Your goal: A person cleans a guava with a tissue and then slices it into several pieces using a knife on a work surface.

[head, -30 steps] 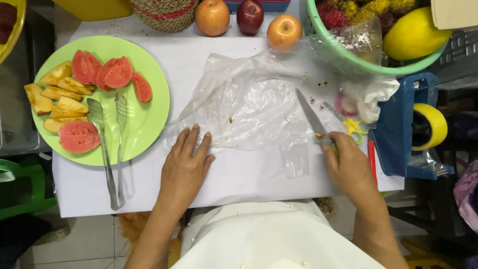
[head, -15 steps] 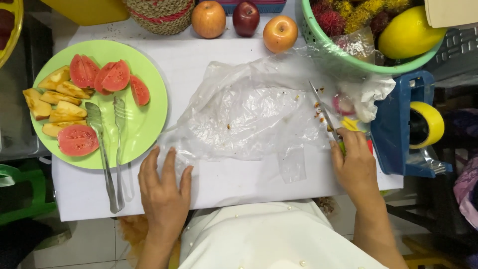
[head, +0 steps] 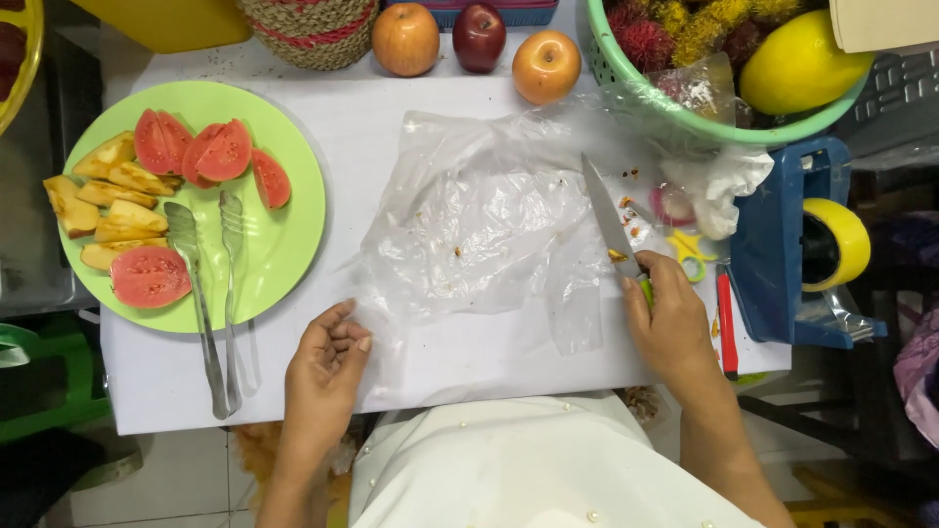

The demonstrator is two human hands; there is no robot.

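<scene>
Head view, left hand: left hand point(head: 328, 370) rests on the white board point(head: 460, 362), fingers curled loosely, holding nothing; its fingertips touch the near left corner of the plastic sheet point(head: 479, 220).
Head view, right hand: right hand point(head: 670, 318) is wrapped around the green handle of the knife point(head: 608, 220), gripping it firmly.
Knife axis: the blade runs away from the right hand, up and slightly leftward, its tip lying over the right part of the plastic sheet.
Sheet position: the plastic sheet lies between the 2 hands and beyond them; the left hand meets its edge, the right hand sits just beside its right border.
Nearer hand: both are close; only the left one touches the film bare.
Materials: the sheet is thin, clear, crumpled film with small orange specks; the blade is smooth grey metal.
Beyond the left hand: a green plate point(head: 293, 235) carries sliced pink and yellow fruit, with metal tongs point(head: 205, 293) lying across its rim.
Beyond both hands: 3 round fruits point(head: 479, 39) sit in a row at the board's far edge.
Beyond the right hand: a green basket point(head: 675, 108) of spiky and yellow fruit.
</scene>
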